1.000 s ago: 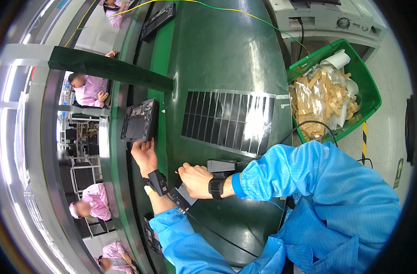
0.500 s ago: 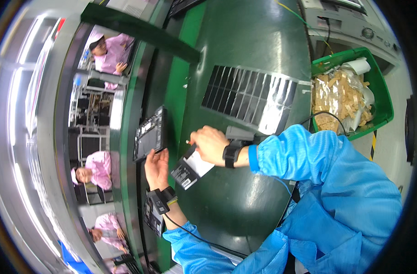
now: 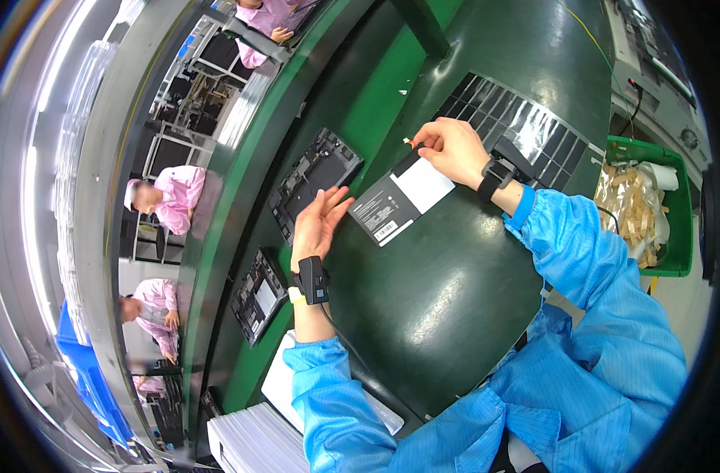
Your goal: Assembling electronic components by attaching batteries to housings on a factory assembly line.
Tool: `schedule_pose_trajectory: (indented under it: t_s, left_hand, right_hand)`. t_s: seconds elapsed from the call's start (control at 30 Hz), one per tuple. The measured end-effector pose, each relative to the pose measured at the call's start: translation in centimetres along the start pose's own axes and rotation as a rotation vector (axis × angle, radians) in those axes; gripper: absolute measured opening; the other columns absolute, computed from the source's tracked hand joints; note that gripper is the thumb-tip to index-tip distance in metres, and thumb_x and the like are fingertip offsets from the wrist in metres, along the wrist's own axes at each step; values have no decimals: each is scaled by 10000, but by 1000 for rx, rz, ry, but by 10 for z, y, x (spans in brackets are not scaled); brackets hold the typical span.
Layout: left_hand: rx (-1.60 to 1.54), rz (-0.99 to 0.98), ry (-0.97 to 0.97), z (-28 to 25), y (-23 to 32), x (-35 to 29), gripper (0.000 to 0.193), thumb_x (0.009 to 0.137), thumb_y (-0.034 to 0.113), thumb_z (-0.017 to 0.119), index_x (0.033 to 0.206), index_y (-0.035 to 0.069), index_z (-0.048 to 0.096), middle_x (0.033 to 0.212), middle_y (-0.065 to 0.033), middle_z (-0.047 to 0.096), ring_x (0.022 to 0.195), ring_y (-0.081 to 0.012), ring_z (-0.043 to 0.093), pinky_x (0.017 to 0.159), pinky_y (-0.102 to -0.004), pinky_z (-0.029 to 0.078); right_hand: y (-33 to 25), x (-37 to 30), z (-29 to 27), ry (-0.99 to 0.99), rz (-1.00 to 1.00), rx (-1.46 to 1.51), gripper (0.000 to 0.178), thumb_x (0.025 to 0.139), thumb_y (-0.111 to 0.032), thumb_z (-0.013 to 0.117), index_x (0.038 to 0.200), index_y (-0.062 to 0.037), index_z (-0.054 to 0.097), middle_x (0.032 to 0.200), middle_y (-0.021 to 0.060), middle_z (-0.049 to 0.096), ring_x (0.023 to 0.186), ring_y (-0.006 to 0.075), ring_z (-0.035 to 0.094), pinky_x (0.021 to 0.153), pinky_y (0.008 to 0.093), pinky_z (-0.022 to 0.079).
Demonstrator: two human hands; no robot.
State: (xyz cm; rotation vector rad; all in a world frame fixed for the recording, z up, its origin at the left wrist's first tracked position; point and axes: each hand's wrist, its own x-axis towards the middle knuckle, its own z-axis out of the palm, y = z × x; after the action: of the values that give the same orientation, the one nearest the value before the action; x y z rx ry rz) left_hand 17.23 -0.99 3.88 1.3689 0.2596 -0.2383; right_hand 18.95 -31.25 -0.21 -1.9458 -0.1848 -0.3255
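Note:
My right hand (image 3: 453,151) pinches the top edge of a flat battery pack (image 3: 385,211), half black with printing and half white. A small connector with short coloured wires (image 3: 408,143) sticks out by its fingertips. My left hand (image 3: 320,225) is open, fingers spread, close to the pack's left corner; whether it touches cannot be told. Beyond the left hand an opened device chassis (image 3: 313,183), black with bare inner parts, lies on the green strip. A second opened chassis (image 3: 259,296) lies nearer, left of my left wrist.
A black sheet of rectangular strips (image 3: 526,118) lies on the dark green bench (image 3: 447,315) behind my right hand. To the right stands a green bin (image 3: 679,252) of tan scraps. White stacked sheets (image 3: 253,441) sit at lower left. People in pink work across the line.
The chassis at my left fingers was tilted up; now it lies flat and the left hand is off it. The battery pack is turned more face-up. The whole view has swung.

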Motion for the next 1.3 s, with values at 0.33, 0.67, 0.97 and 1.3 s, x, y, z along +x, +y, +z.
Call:
schedule_pose_trajectory:
  t_s: [0.33, 0.67, 0.97, 1.3]
  left_hand:
    - [1017, 429, 422, -73, -6, 33, 339, 865, 289, 760, 987, -26, 732, 814, -108, 714, 738, -155, 647, 702, -303, 507]
    - [675, 514, 290, -79, 0, 11, 181, 893, 176, 742, 953, 7, 718, 773, 39, 639, 677, -39, 501, 616, -215, 405]
    - [441, 653, 305, -108, 7, -25, 174, 944, 143, 690, 1088, 46, 682, 948, 32, 648, 803, -42, 535, 734, -208, 430]
    - [1190, 830, 329, -151, 0, -33, 1146, 506, 252, 959, 1471, 29, 384, 1535, -209, 374, 1424, -362, 353, 1178, -454, 297]
  right_hand:
    - [8, 8, -6, -184, 50, 88, 84, 851, -65, 719, 892, 8, 725, 822, 76, 718, 754, 134, 688, 705, 279, 543]
    - [-46, 66, -13, 125, -236, 141, 84, 826, -94, 734, 902, -65, 755, 809, 54, 748, 744, 118, 696, 701, 274, 540]
    - [-73, 113, 156, 48, -170, 167, 100, 772, -112, 722, 849, -98, 784, 807, 88, 750, 778, 201, 723, 746, 325, 560]
    - [-55, 117, 208, -308, -141, 121, 150, 809, -142, 724, 932, -77, 780, 923, 105, 758, 863, 226, 724, 825, 327, 550]
